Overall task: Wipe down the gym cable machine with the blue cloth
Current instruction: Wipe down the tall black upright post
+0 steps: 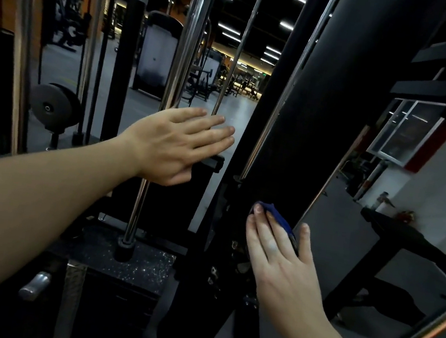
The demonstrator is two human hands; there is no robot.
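Note:
The cable machine's wide black upright (302, 128) runs from the top right down to the centre. My right hand (281, 257) lies flat on its lower part, straight fingers pressing the blue cloth (280, 220) against the black surface; only a strip of cloth shows beyond the fingertips. My left hand (176, 145) is held out with straight fingers in front of the chrome guide rods (184, 48), holding nothing. Whether it touches a rod I cannot tell. The black weight stack (198, 191) sits just below it.
A round black weight plate (50, 107) hangs on a rack at the left. A black bench (395, 236) stands at the right near a white wall. A silver handle (35, 285) sticks out at the lower left. Other gym machines stand far behind.

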